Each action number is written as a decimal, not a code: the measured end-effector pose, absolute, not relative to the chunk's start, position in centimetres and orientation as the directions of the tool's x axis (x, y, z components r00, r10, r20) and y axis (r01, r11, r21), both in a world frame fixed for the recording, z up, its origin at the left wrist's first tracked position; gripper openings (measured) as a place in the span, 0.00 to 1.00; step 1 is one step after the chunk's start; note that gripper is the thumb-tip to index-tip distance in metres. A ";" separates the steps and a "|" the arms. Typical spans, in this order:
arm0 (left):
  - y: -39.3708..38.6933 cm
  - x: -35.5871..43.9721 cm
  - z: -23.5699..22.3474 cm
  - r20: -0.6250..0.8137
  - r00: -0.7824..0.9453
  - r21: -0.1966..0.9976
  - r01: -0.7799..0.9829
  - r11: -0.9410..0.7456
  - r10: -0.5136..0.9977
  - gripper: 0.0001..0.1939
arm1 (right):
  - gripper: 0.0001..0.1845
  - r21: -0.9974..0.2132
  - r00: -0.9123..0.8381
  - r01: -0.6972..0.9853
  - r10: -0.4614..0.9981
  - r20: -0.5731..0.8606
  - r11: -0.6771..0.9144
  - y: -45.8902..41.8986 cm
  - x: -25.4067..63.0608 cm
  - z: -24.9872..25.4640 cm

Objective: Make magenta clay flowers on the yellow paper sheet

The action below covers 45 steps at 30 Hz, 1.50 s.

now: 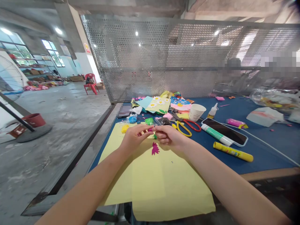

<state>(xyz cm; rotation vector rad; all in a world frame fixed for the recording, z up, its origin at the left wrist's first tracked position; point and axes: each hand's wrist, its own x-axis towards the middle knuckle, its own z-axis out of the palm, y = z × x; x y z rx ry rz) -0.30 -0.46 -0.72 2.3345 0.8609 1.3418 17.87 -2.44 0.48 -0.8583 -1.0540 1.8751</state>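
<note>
Magenta, small moulded lump (150,129) sits pinched in the left hand's (134,136) grip, raised above pale yellow paper sheets (173,193). Right hand (169,136) fingers curl beside it; whether that grip pinches it too, I cannot tell. Below, a flat magenta petal-fringed piece (155,149) lies on the paper, over the blue-topped bench (264,156).

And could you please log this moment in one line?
left hand: pinches magenta piece | right hand: at its right end | magenta petals: on yellow paper
</note>
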 end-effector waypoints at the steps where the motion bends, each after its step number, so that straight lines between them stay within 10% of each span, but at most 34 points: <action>1: -0.5 -0.3 -0.7 0.668 0.377 0.543 0.342 -0.767 0.642 0.14 | 0.10 -0.891 -0.452 -0.310 0.876 -0.169 -0.333 -2.5 17.9 0.5; 45: -0.9 -0.1 -0.5 0.762 0.376 0.422 0.328 -0.845 0.527 0.11 | 0.20 -0.978 -0.329 -0.153 0.941 -0.084 -0.141 -3.1 17.9 0.8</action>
